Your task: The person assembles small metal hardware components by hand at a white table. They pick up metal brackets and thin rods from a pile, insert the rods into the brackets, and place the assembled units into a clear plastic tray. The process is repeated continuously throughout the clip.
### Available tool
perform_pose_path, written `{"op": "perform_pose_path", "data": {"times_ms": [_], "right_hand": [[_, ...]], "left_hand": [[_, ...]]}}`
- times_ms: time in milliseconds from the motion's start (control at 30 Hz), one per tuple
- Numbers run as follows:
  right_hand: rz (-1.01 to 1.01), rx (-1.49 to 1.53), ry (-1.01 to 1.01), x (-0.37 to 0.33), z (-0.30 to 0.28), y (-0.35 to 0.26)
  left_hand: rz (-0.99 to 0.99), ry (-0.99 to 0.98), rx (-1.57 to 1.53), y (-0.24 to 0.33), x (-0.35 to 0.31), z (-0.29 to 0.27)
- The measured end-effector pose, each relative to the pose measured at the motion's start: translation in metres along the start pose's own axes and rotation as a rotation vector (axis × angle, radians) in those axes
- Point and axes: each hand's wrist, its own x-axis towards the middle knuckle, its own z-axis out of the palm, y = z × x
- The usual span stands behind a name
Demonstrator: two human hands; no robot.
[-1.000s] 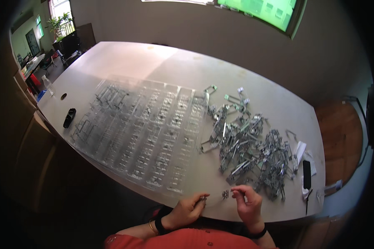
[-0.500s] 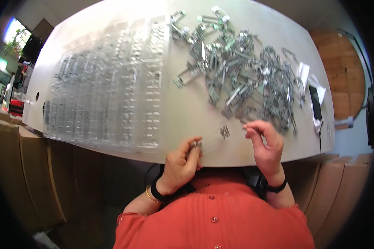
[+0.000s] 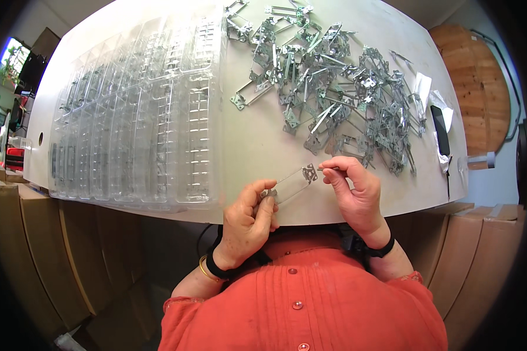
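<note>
While both hands' fingers pinch a metal strip [image 3: 291, 182], white table [image 3: 257, 140], cardboard boxes [image 3: 35, 245].

One bench [image 3: 263, 146] carries one big heap of metal brackets [image 3: 339, 88], too many to count, several overlapping clear plastic trays [image 3: 134, 117], and one black phone [image 3: 440, 130]. Two hands hold one bracket [image 3: 293, 182].

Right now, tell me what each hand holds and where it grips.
The left hand pinches a thin metal strip at its near end. The right hand pinches something small at the far end; unclear what.
</note>
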Motion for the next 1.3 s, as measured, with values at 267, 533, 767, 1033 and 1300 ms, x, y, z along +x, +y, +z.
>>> {"op": "perform_pose_path", "data": {"times_ms": [267, 533, 767, 1033, 1300], "right_hand": [[-0.010, -0.055, -0.028, 0.008, 0.010, 0.006], [-0.047, -0.192, -0.010, 0.006, 0.007, 0.006], [-0.032, -0.144, 0.000, 0.008, 0.012, 0.004], [-0.017, -0.161, -0.004, 0.008, 0.012, 0.004], [-0.003, -0.155, -0.024, 0.010, 0.009, -0.009]], "left_hand": [[0.022, 0.011, 0.016, -0.002, -0.001, 0.000], [0.019, 0.021, -0.001, -0.002, -0.001, 0.005], [0.013, 0.017, -0.104, -0.003, -0.004, 0.005], [0.088, -0.021, -0.123, -0.019, -0.001, 0.006], [0.141, 0.016, -0.027, -0.016, -0.001, 0.005]]}}
